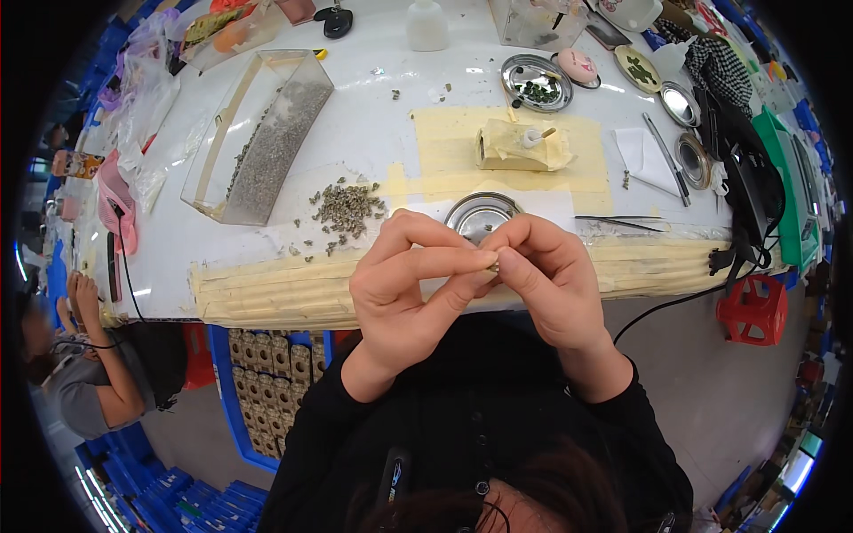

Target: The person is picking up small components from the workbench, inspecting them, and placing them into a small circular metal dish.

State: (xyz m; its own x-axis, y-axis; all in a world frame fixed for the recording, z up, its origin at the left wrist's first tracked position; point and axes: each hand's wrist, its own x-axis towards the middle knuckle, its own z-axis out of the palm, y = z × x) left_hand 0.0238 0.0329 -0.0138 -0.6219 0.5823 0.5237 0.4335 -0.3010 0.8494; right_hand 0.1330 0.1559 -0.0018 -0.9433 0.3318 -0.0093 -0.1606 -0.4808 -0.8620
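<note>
My left hand (410,289) and my right hand (553,277) meet fingertip to fingertip above the taped front edge of the table. Pinched between them is a tiny greyish piece (494,266), mostly covered by the fingers. Just beyond my fingers sits a round metal dish (462,213) with a small bit in it. To the left of my left hand lies a loose pile of small grey-green pieces (346,209). Farther left, a clear box (197,191) leans with many more such pieces inside.
A tape-wrapped block (511,151) stands beyond the dish, with black tweezers (619,222) to its right. Farther back is a metal plate of dark green bits (515,71). A blue tray (233,391) of patterned parts is below the table at left. Another person (98,373) sits at far left.
</note>
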